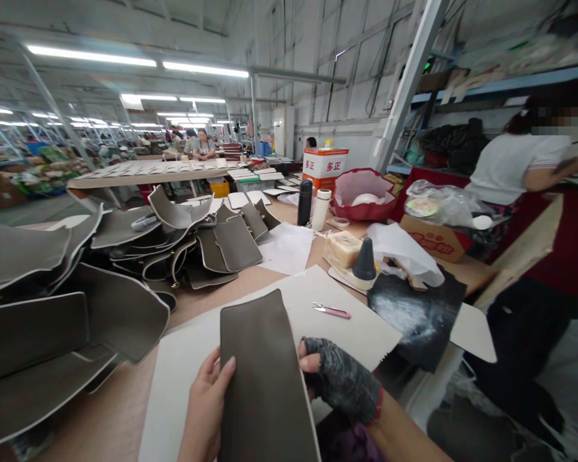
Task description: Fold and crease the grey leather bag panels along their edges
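A long dark grey-brown panel (264, 378) with pale edges stands tilted over a white sheet (183, 359) on the table. My left hand (207, 398) grips its left edge, the thumb on the front face. At its right edge is my right hand (340, 378), in a dark grey fingerless glove, the fingers bent around the edge and partly hidden behind it. Small pink-handled snips (331, 310) lie on the white sheet beyond my right hand.
Similar grey-brown pieces (125, 308) are heaped at the left. A black bottle (305, 202), a white bottle (320, 210), a dark cone (365, 260) and a powdery black sheet (409, 308) lie farther right. A person in a white shirt (505, 160) stands at the right.
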A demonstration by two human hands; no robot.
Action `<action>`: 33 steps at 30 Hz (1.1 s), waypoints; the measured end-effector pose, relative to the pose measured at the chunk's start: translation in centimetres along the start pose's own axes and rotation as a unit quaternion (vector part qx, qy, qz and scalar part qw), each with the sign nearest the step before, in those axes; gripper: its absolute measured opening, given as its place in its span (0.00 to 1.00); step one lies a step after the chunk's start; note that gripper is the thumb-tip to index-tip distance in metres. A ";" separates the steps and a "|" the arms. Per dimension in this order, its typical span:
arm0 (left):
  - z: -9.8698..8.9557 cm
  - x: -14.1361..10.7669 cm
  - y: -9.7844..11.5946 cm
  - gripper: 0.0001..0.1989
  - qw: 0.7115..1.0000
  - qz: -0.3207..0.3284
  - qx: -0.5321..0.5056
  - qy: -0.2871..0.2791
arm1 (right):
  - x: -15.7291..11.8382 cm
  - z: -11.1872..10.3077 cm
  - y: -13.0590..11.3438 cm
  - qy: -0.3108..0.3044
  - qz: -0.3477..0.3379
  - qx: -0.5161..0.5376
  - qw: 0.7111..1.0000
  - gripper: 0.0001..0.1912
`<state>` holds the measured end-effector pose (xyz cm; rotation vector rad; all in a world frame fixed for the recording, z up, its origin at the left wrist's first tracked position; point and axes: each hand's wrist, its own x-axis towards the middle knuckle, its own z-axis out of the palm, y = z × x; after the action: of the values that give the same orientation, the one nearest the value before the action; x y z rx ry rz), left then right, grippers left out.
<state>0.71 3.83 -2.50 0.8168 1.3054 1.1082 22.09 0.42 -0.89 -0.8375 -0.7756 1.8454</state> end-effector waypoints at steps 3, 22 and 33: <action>1.2 -0.3 0.4 0.24 0.955 0.212 0.179 0.105 | 0.2 1.0 -0.8 0.007 0.004 -0.074 0.997 0.10; 4.8 -3.6 3.9 0.07 0.882 0.131 0.437 -0.114 | 1.7 3.2 -1.6 0.020 -0.016 -0.306 0.952 0.04; 4.4 -2.3 5.0 0.07 0.824 0.170 0.523 -0.133 | 1.5 3.6 -1.8 0.062 -0.093 -0.432 0.895 0.03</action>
<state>4.40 3.72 3.53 2.0039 1.5264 0.4044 19.55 1.93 2.25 -1.3516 -1.5734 1.2171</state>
